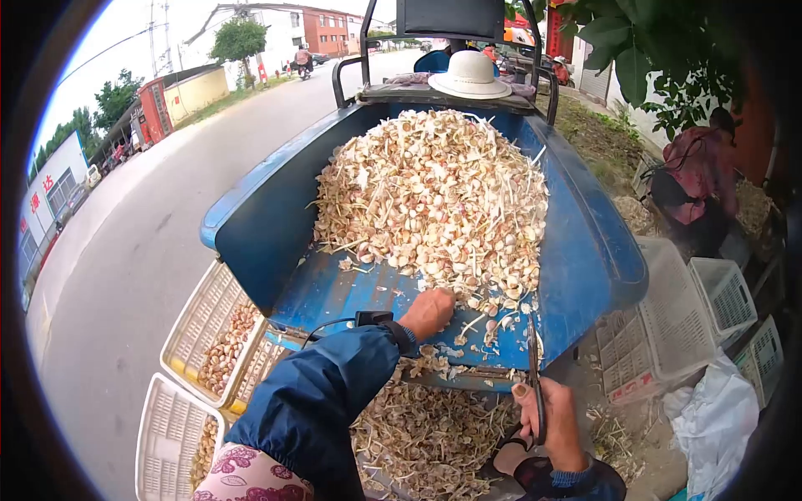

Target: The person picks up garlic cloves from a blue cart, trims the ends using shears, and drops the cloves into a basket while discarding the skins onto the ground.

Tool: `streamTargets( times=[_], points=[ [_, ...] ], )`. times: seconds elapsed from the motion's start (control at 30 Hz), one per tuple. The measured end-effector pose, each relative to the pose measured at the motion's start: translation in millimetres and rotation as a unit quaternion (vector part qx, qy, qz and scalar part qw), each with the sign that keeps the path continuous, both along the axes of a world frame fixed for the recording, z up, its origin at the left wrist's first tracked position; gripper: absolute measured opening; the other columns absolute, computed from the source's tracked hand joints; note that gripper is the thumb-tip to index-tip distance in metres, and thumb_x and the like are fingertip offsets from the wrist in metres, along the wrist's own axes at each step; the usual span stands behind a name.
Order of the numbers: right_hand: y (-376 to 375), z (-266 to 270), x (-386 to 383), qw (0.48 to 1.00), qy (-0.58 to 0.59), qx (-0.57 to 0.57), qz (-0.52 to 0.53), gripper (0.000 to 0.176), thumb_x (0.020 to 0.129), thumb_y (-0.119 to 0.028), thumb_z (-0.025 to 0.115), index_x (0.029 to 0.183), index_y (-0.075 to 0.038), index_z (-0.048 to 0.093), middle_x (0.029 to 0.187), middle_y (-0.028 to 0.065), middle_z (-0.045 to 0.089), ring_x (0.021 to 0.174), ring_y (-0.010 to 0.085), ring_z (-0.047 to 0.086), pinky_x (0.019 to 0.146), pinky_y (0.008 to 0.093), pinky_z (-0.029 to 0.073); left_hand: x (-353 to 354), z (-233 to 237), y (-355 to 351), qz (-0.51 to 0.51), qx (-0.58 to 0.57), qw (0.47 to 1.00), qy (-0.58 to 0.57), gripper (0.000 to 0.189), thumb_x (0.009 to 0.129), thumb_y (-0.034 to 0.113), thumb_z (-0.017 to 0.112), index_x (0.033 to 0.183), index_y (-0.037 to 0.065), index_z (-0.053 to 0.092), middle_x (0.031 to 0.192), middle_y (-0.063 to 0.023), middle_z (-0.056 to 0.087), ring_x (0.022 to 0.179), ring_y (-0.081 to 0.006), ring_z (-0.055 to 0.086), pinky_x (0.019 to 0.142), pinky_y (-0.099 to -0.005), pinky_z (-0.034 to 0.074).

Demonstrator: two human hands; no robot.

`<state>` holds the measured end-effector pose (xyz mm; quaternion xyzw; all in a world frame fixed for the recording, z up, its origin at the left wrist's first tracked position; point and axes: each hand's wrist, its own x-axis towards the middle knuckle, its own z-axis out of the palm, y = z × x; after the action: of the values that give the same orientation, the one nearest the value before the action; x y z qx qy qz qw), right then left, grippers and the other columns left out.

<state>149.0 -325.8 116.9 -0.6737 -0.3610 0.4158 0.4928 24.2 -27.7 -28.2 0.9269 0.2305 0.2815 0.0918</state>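
My left hand (428, 313) reaches to the near edge of a big heap of garlic (434, 192) in the blue truck bed (359, 288). Its fingers are curled down against the bed, and whatever lies in them is hidden. Lower right, my right hand (555, 417) grips a pair of dark scissors (533, 351), with the blades pointing up and away past the bed's near edge. Loose garlic cloves and stalk bits lie between my hands. Below the bed edge a pile of dry trimmings (426, 430) covers the ground.
To the left stand white plastic crates, one (196, 321) partly filled with garlic, another (163, 442) nearer. More crates (668, 309) and a white sack (718, 417) are at right. A white hat (470, 75) rests on the truck's front rail. A person (697, 184) bends at right.
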Motion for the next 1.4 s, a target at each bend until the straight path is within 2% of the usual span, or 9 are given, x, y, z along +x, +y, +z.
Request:
streamTargets(
  times=[0.13, 0.2, 0.27, 0.47, 0.63, 0.8, 0.93, 1.3, 1.4],
  points=[
    [3, 3, -3, 0.999, -0.027, 0.012, 0.019, 0.041, 0.091, -0.037, 0.067, 0.080, 0.002, 0.059, 0.055, 0.0013, 0.050, 0.042, 0.0079, 0.048, 0.040, 0.0228, 0.038, -2, 3, 0, 0.056, -0.072, 0.993, -0.078, 0.019, 0.085, 0.010, 0.059, 0.078, -0.008, 0.060, 0.074, -0.0244, 0.065, 0.070, -0.0419, 0.064, 0.064, -0.0461, 0.052],
    [2, 7, -5, 0.999, -0.035, 0.019, 0.015, 0.042, 0.091, -0.037, 0.066, 0.079, 0.002, 0.059, 0.054, 0.0015, 0.050, 0.042, 0.0081, 0.048, 0.040, 0.0229, 0.037, -5, -24, 29, 0.067, -0.152, 0.971, -0.170, 0.026, 0.080, 0.016, 0.071, 0.078, -0.009, 0.066, 0.075, -0.0247, 0.067, 0.069, -0.0288, 0.070, 0.061, -0.0388, 0.053],
    [2, 5, 0, 0.998, -0.053, 0.026, 0.007, 0.045, 0.092, -0.041, 0.065, 0.079, 0.002, 0.059, 0.054, 0.0017, 0.050, 0.041, 0.0085, 0.047, 0.040, 0.0234, 0.037, -17, 11, 26, 0.093, -0.321, 0.928, -0.163, 0.023, 0.080, 0.016, 0.073, 0.072, -0.005, 0.067, 0.054, -0.0057, 0.060, 0.043, -0.0095, 0.054, 0.038, -0.0286, 0.041],
    [6, 7, 2, 0.998, -0.055, 0.013, 0.011, 0.048, 0.090, -0.045, 0.065, 0.080, 0.002, 0.060, 0.055, 0.0009, 0.050, 0.042, 0.0075, 0.047, 0.039, 0.0230, 0.037, -42, 44, 28, 0.147, -0.469, 0.853, -0.178, 0.032, 0.084, 0.018, 0.069, 0.061, -0.001, 0.056, 0.051, -0.0044, 0.052, 0.039, -0.0107, 0.049, 0.034, -0.0277, 0.034],
    [10, 7, -3, 0.998, -0.065, 0.021, 0.009, 0.041, 0.088, -0.037, 0.072, 0.073, -0.001, 0.057, 0.052, -0.0024, 0.047, 0.042, 0.0045, 0.046, 0.038, 0.0217, 0.035, -25, 13, 29, 0.026, -0.130, 0.986, -0.097, 0.013, 0.075, 0.009, 0.071, 0.079, -0.003, 0.071, 0.061, -0.0151, 0.064, 0.051, -0.0234, 0.061, 0.052, -0.0350, 0.050],
    [3, 8, 1, 0.998, -0.067, 0.006, 0.011, 0.041, 0.089, -0.037, 0.069, 0.078, 0.001, 0.060, 0.053, -0.0017, 0.048, 0.043, 0.0046, 0.046, 0.038, 0.0215, 0.035, -5, -11, 22, 0.055, -0.005, 0.998, 0.032, 0.008, 0.080, 0.001, 0.057, 0.080, -0.003, 0.064, 0.075, -0.0222, 0.063, 0.071, -0.0398, 0.063, 0.066, -0.0459, 0.051],
    [4, 16, 1, 0.998, -0.054, 0.012, -0.003, 0.035, 0.089, -0.029, 0.072, 0.078, 0.002, 0.061, 0.054, -0.0025, 0.048, 0.044, 0.0034, 0.043, 0.037, 0.0215, 0.035, -8, 16, -9, 0.046, -0.029, 0.995, 0.084, 0.016, 0.080, -0.002, 0.053, 0.094, -0.005, 0.061, 0.088, -0.0275, 0.059, 0.082, -0.0406, 0.063, 0.075, -0.0463, 0.053],
    [1, 19, -1, 0.999, -0.045, 0.005, -0.016, 0.036, 0.086, -0.030, 0.075, 0.078, 0.002, 0.061, 0.053, -0.0012, 0.049, 0.042, 0.0042, 0.044, 0.037, 0.0218, 0.034, 4, 17, -6, 0.033, -0.075, 0.991, -0.101, 0.010, 0.071, -0.001, 0.060, 0.065, -0.005, 0.054, 0.064, -0.0272, 0.054, 0.066, -0.0433, 0.059, 0.064, -0.0472, 0.049],
    [1, 15, -1, 0.999, -0.052, 0.005, -0.011, 0.038, 0.086, -0.032, 0.075, 0.079, 0.003, 0.062, 0.053, -0.0011, 0.049, 0.042, 0.0045, 0.045, 0.037, 0.0219, 0.035, 6, -1, -18, -0.026, -0.026, 0.999, -0.005, 0.006, 0.071, 0.000, 0.060, 0.068, -0.005, 0.059, 0.066, -0.0280, 0.058, 0.065, -0.0433, 0.061, 0.065, -0.0468, 0.051]
  ],
)
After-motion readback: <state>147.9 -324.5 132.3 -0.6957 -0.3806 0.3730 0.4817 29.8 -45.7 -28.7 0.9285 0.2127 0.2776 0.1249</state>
